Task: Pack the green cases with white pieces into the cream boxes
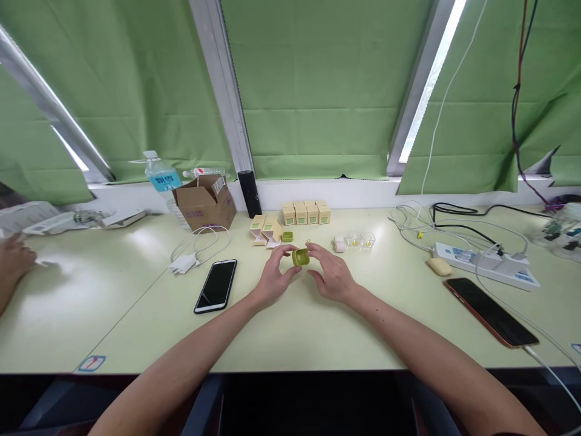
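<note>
Near the middle of the table, my left hand (273,277) grips a small olive-green container (300,257) between thumb and fingers, its hollow side facing me. Just right of it is my right hand (333,275), thumb and index finger apart, with no object visible between them. The index fingertip is close to the container's rim; whether it touches is unclear. A tiny yellow piece (308,241) shows by that fingertip, too small to name. Beyond my hands lies another small green container (287,237), beside two opened little cardboard boxes (271,230).
Several small boxes (307,214) stand in a row at the back. Clear cups (361,240) sit to the right. Phones lie left (216,286) and right (491,311), near a power strip (485,266). A carton (206,200) and a co-worker's hand (16,260) are leftward.
</note>
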`<state>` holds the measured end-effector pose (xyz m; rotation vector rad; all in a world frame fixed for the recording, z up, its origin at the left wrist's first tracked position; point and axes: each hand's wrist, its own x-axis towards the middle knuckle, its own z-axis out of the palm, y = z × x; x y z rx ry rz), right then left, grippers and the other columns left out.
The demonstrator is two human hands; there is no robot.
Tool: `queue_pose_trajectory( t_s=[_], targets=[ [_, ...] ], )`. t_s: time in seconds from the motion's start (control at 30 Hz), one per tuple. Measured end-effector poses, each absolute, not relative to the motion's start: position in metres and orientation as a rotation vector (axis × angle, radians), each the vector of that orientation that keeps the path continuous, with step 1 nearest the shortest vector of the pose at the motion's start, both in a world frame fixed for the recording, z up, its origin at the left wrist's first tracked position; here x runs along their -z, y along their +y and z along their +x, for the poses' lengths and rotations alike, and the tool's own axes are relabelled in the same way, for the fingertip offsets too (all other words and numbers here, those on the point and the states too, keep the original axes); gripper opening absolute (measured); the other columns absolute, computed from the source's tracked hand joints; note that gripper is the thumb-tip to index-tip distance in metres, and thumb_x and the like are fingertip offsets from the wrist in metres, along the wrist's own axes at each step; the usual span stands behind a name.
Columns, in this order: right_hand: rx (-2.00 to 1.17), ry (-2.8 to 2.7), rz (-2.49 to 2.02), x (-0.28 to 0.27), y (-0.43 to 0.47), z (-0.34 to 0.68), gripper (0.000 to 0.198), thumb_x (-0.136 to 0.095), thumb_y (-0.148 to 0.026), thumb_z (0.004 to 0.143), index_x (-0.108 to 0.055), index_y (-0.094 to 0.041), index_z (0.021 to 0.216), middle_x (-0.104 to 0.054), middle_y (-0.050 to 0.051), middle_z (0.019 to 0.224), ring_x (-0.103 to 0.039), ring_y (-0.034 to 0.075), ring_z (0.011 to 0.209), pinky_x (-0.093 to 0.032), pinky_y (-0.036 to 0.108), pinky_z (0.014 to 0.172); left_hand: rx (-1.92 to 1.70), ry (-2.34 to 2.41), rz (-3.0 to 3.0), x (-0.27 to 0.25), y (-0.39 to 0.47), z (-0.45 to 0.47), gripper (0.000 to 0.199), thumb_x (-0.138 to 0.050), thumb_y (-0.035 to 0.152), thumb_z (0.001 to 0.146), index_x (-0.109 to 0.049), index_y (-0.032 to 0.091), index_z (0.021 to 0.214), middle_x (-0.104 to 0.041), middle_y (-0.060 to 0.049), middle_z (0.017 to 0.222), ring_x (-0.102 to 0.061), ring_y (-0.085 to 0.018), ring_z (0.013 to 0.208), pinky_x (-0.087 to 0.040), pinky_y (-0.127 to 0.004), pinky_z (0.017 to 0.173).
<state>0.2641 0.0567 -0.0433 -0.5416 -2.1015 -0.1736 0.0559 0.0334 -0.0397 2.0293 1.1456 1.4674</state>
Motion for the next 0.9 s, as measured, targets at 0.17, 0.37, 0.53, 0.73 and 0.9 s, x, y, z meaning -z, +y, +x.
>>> queue_pose_trajectory(
  t_s=[0.17, 0.37, 0.53, 0.73, 0.9],
  targets=[
    [0.341, -2.066, -1.091, 0.037, 0.081, 0.284, 0.042, -0.053, -0.011, 0.092, -0.058, -0.015, 0.133, -0.065, 0.016, 0.131, -0.057, 0.032, 0.120, -0.053, 0.046, 0.093, -1.505, 1.226, 1.870, 0.046, 0.042, 0.052, 0.039, -0.071, 0.027, 0.085, -0.057, 0.024, 0.121, -0.062, -0.008, 0.125, -0.061, -0.023, 0.113, -0.049, -0.044, 0.103],
    [0.364, -2.071, -1.570, 0.043, 0.108, 0.307, 0.045, -0.059, -0.011, 0.085, -0.065, -0.015, 0.129, -0.062, 0.017, 0.130, -0.048, 0.034, 0.118, -0.043, 0.045, 0.094, -1.517, 1.190, 1.837, 0.050, 0.043, 0.052, 0.040, -0.072, 0.028, 0.083, -0.058, 0.024, 0.121, -0.062, -0.008, 0.126, -0.061, -0.024, 0.114, -0.050, -0.044, 0.102],
    [0.361, -2.132, -1.658, 0.048, 0.114, 0.311, 0.035, -0.058, -0.010, 0.084, -0.073, -0.017, 0.114, -0.062, 0.016, 0.128, -0.047, 0.033, 0.117, -0.039, 0.041, 0.091, -1.508, 1.182, 1.846, 0.049, 0.042, 0.053, 0.040, -0.072, 0.027, 0.083, -0.058, 0.024, 0.121, -0.063, -0.007, 0.124, -0.061, -0.023, 0.113, -0.050, -0.043, 0.103],
    [0.395, -2.159, -1.641, 0.049, 0.117, 0.312, 0.026, -0.057, -0.008, 0.084, -0.075, -0.016, 0.100, -0.065, 0.015, 0.125, -0.049, 0.032, 0.114, -0.038, 0.041, 0.089, -1.520, 1.106, 1.847, 0.047, 0.041, 0.053, 0.039, -0.073, 0.027, 0.084, -0.058, 0.023, 0.120, -0.063, -0.008, 0.124, -0.061, -0.024, 0.116, -0.048, -0.044, 0.106],
    [0.350, -2.125, -1.599, 0.048, 0.117, 0.311, 0.024, -0.053, -0.009, 0.086, -0.071, -0.014, 0.100, -0.069, 0.018, 0.118, -0.052, 0.033, 0.110, -0.040, 0.043, 0.087, -1.526, 0.976, 1.738, 0.047, 0.040, 0.053, 0.039, -0.075, 0.030, 0.084, -0.056, 0.022, 0.117, -0.062, -0.010, 0.125, -0.061, -0.024, 0.120, -0.046, -0.046, 0.110]
  ],
)
